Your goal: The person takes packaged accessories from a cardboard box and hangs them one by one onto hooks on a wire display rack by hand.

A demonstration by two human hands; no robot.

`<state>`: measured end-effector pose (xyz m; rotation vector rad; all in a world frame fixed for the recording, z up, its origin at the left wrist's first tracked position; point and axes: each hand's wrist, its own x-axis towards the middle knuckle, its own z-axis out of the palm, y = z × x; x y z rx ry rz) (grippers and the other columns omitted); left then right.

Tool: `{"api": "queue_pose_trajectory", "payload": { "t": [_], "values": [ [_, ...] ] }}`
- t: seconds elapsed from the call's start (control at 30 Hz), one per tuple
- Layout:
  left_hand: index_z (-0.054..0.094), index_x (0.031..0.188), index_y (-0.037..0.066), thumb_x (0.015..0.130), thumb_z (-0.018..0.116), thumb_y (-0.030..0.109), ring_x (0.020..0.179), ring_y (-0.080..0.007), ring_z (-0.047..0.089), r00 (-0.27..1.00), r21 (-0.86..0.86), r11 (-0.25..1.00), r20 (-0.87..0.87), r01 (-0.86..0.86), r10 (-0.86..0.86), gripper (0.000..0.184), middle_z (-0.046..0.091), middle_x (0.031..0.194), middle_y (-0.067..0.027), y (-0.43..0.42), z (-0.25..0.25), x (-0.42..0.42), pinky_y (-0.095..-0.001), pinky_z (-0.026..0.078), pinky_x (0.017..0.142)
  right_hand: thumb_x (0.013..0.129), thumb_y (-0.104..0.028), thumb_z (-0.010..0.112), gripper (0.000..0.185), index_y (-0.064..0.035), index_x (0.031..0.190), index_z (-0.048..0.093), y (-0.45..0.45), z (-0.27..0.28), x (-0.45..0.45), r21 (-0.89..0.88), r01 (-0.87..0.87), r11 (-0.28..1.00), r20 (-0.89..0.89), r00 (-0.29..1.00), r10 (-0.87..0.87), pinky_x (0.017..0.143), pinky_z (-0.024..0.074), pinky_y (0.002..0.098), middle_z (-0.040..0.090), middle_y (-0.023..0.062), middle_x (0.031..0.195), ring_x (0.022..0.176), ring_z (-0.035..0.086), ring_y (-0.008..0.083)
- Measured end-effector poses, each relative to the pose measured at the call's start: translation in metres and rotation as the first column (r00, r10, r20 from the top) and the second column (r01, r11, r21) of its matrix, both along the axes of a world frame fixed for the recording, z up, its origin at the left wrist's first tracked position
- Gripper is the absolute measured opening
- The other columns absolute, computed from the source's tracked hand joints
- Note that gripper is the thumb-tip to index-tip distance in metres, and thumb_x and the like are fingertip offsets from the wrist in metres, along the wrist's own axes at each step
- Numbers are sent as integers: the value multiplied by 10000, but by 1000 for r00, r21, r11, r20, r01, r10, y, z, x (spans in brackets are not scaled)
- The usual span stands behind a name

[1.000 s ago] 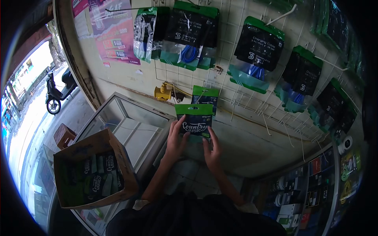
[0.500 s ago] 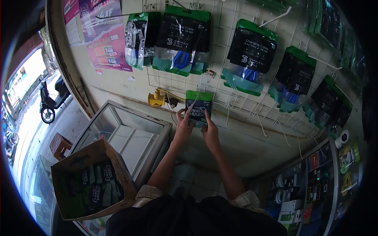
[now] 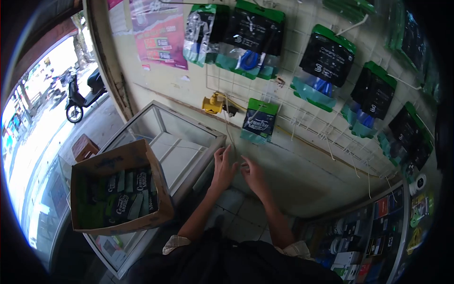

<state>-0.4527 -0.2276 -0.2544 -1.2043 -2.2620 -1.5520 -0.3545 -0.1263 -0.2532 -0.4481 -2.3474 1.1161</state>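
Observation:
A green-topped "Country Music" packet point(image 3: 258, 121) hangs on a hook of the white wire rack, a little above my hands. Below it and apart from it, my left hand point(image 3: 224, 166) is open, its fingers loosely bent with nothing in them. My right hand point(image 3: 255, 176) is open too, close beside the left, fingertips pointing inward and holding nothing. At lower left, a cardboard box point(image 3: 160, 182) contains several more packets point(image 3: 124, 204) with the same lettering.
A glass display case point(image 3: 176, 124) supports the box. Charging cable packs point(image 3: 253, 35) hang along the wire rack point(image 3: 302, 116), with bare hooks underneath. A yellow fitting point(image 3: 212, 104) is mounted on the wall. Shelves of boxed goods point(image 3: 350, 258) stand at lower right; a scooter point(image 3: 80, 97) is parked outside.
Both hands have let go of the packet and dropped away from it, leaving it on its hook. The whole view has shifted, with the wall items now farther right.

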Motion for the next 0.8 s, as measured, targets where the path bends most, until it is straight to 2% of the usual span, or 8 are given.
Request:
{"api": "queue_pose_trajectory", "payload": {
  "t": [0.07,0.2,0.33,0.47,0.53,0.6,0.67,0.8],
  "values": [
    [342,1360,49,783,603,-5,1105,-368,482,988,71,996,143,48,-58,635,324,1277,-218,-35,14,17,-406,422,922,836,-24,582,385,-46,1216,523,-35,24,-7,-55,-82,995,-87,993,77,714,500,325,625,141,941,802,632,230],
    [370,1351,66,819,549,-13,1060,-316,523,998,148,988,39,-46,41,567,433,1197,-174,-102,89,38,-375,455,871,887,-39,527,220,-26,1096,593,-96,86,-22,-38,-251,967,-377,900,218,726,495,321,624,133,976,860,634,229],
    [376,1351,83,826,537,-18,1014,-303,552,974,131,966,72,-221,213,558,463,1168,-158,-166,137,43,-371,478,826,906,-54,511,207,-27,1096,589,-144,126,-39,-94,-436,895,-382,846,372,715,502,318,623,126,987,864,638,213],
    [459,1285,75,855,541,-3,941,-263,609,940,87,941,-76,-327,334,445,511,1117,-158,-223,150,44,-349,510,786,911,-86,517,195,-32,1086,584,-193,135,-57,-60,-506,861,-397,803,444,698,509,318,613,115,980,843,644,209],
    [506,1237,77,855,547,12,925,-269,615,919,21,919,20,-393,393,389,536,1081,-145,-257,152,38,-363,515,777,904,-86,525,201,-27,1090,575,-215,144,-62,41,-587,808,-324,758,567,704,508,320,608,117,965,842,642,221],
    [533,1199,78,841,585,53,942,-271,616,856,-72,854,-84,-515,510,363,567,1056,-142,-295,141,21,-369,513,768,890,-88,546,227,-24,1107,563,-240,144,-75,52,-621,782,-281,742,608,720,508,348,603,129,982,856,642,257],
    [525,1171,89,854,566,108,938,-322,584,806,-184,785,-126,-592,578,321,558,1039,-132,-333,130,3,-417,473,779,880,-91,577,260,-19,1130,565,-262,138,-93,176,-717,674,24,688,725,722,524,286,603,126,976,811,658,192],
    [489,1213,50,842,610,159,906,-342,606,738,-361,672,-72,-646,671,405,579,1023,-182,-388,118,-18,-424,489,769,846,-355,617,543,-41,1258,455,-284,112,-135,276,-869,410,531,493,689,931,434,429,500,215,1205,1113,519,363]
  ]
}}
